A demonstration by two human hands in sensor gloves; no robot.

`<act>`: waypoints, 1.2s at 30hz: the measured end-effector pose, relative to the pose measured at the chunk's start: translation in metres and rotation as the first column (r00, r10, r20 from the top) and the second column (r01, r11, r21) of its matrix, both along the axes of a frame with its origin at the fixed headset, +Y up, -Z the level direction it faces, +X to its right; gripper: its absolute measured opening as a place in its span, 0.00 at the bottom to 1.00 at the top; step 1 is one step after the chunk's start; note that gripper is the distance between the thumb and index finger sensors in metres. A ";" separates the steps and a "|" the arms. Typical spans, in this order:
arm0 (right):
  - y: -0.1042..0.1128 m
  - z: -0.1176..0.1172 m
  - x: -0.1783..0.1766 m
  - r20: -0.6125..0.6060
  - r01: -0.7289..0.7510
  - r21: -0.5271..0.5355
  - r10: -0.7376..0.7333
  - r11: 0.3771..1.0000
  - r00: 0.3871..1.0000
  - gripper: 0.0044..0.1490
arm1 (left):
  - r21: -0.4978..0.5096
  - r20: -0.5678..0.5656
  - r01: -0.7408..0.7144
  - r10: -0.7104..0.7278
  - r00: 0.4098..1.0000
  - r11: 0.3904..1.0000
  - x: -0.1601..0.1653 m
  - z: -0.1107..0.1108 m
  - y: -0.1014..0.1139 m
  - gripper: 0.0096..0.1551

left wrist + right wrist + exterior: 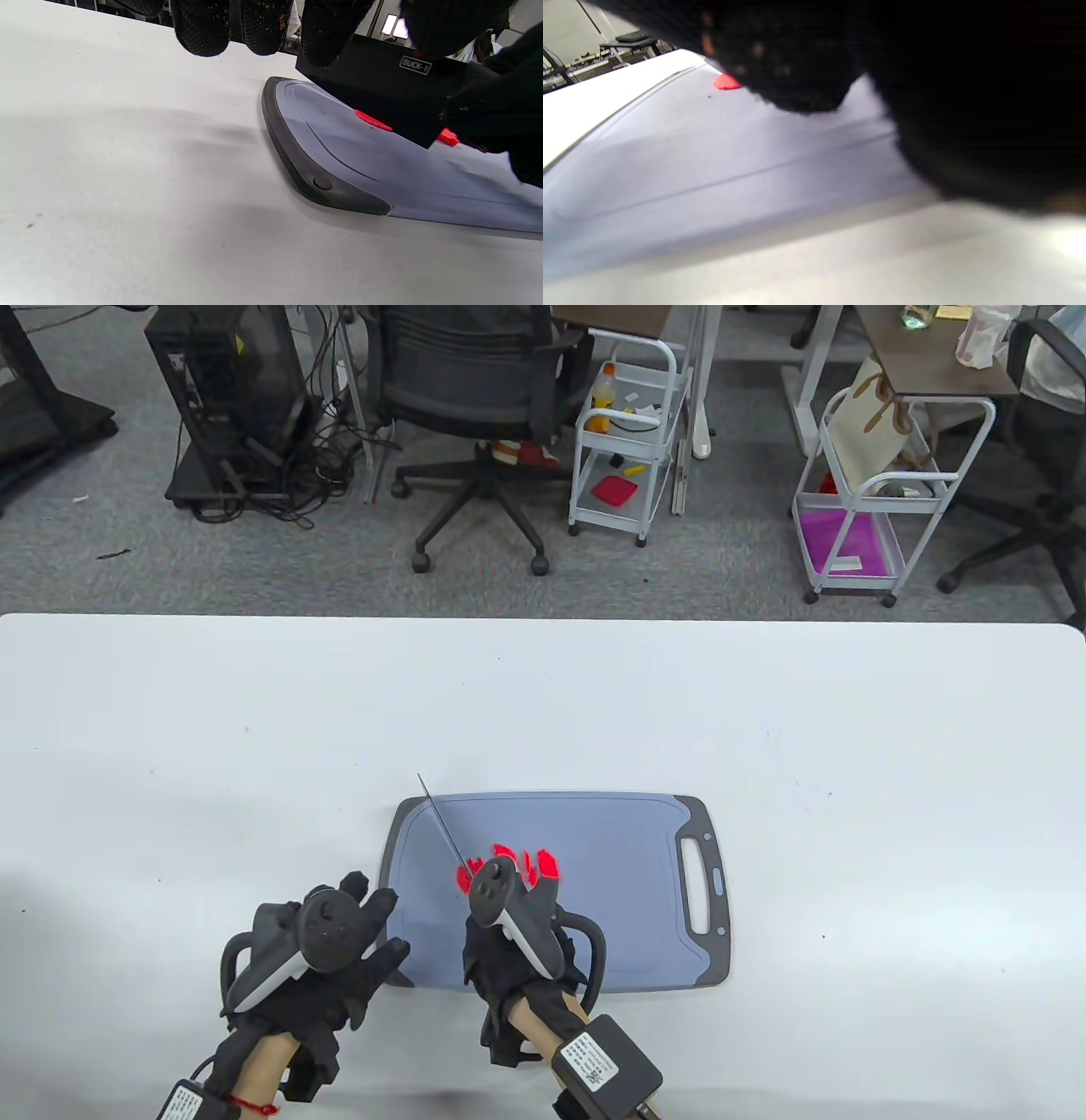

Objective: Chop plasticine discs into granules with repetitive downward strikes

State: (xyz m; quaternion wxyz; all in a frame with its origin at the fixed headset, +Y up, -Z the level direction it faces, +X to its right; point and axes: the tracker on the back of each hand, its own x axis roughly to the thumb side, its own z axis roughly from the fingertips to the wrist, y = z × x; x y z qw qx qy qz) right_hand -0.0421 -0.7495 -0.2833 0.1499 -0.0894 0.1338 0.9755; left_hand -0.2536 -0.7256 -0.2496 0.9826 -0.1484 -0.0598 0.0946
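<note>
Plasticine pieces (pixel 517 865), several and red, lie on one cutting board (pixel 628 891) beneath one cleaver (pixel 382 97). Right hand (pixel 509 950) clenches its handle, blade forward; left hand (pixel 339 950) lies slack, fingers spread, beside it.

We see a white table (pixel 254 729). On it lies a blue-grey cutting board (pixel 611 848) with a dark grey rim and a dark grey handle end. The plasticine pieces (pixel 543 864) on the board are bright red. The knife blade (pixel 382 93) is black, with a small white label on it. Both hands wear black gloves: the left hand (pixel 331 959) and the right hand (pixel 509 959). The glove fingertips (pixel 199 29) have a bumpy dotted pattern and little orange-red specks. The trackers on the hands are dark grey with light grey parts.
</note>
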 end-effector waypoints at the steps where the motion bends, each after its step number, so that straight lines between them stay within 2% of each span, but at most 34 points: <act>1: 0.000 -0.002 0.000 0.006 0.006 -0.014 -0.006 1.000 1.000 0.30 | -0.002 -0.001 -0.002 0.002 1.000 1.000 0.001 0.000 -0.001 0.43; 3: 0.000 -0.003 0.003 0.009 0.026 -0.024 -0.026 0.999 1.000 0.30 | -0.009 -0.003 -0.005 0.005 1.000 1.000 0.002 0.000 -0.001 0.43; 6: 0.006 -0.001 0.012 0.023 0.050 -0.103 -0.048 0.993 0.999 0.30 | -0.004 -0.008 0.001 -0.001 1.000 1.000 0.001 -0.001 -0.001 0.43; 10: 0.006 0.001 0.020 0.036 0.130 -0.046 -0.129 0.990 0.991 0.30 | -0.002 -0.002 0.015 -0.015 1.000 1.000 0.001 -0.001 0.000 0.43; 12: 0.009 0.002 0.022 0.019 0.123 0.002 -0.123 0.992 0.992 0.30 | -0.002 -0.002 0.018 -0.018 1.000 1.000 0.002 0.000 0.000 0.43; 20: 0.006 0.004 0.012 -0.019 0.096 0.007 -0.096 0.995 0.995 0.31 | 0.002 0.003 0.017 -0.017 1.000 1.000 0.003 -0.001 0.001 0.43; 22: 0.006 0.005 0.010 -0.027 0.072 0.001 -0.072 0.997 0.997 0.31 | 0.004 -0.001 0.017 -0.017 1.000 1.000 0.002 -0.001 0.002 0.43; 26: 0.004 0.000 0.005 -0.026 0.054 -0.092 -0.056 0.994 0.998 0.30 | -0.008 0.004 0.013 -0.013 1.000 1.000 0.003 -0.001 0.001 0.43; 30: 0.000 0.000 0.005 -0.016 0.063 -0.063 -0.064 0.996 0.998 0.30 | -0.008 0.006 0.006 -0.006 1.000 1.000 0.003 -0.001 0.000 0.43; 32: 0.005 0.005 0.009 -0.011 0.056 -0.129 -0.057 0.990 0.998 0.30 | -0.008 -0.001 0.003 -0.003 1.000 1.000 0.002 0.000 0.001 0.43; 34: 0.006 0.008 0.012 -0.026 0.027 -0.118 -0.030 0.993 0.999 0.31 | -0.001 -0.004 -0.001 0.001 1.000 1.000 0.001 -0.001 0.002 0.43; 36: 0.002 0.005 0.012 -0.010 0.060 -0.103 -0.061 0.993 0.998 0.31 | -0.001 -0.002 -0.001 0.001 1.000 1.000 0.001 -0.002 0.002 0.43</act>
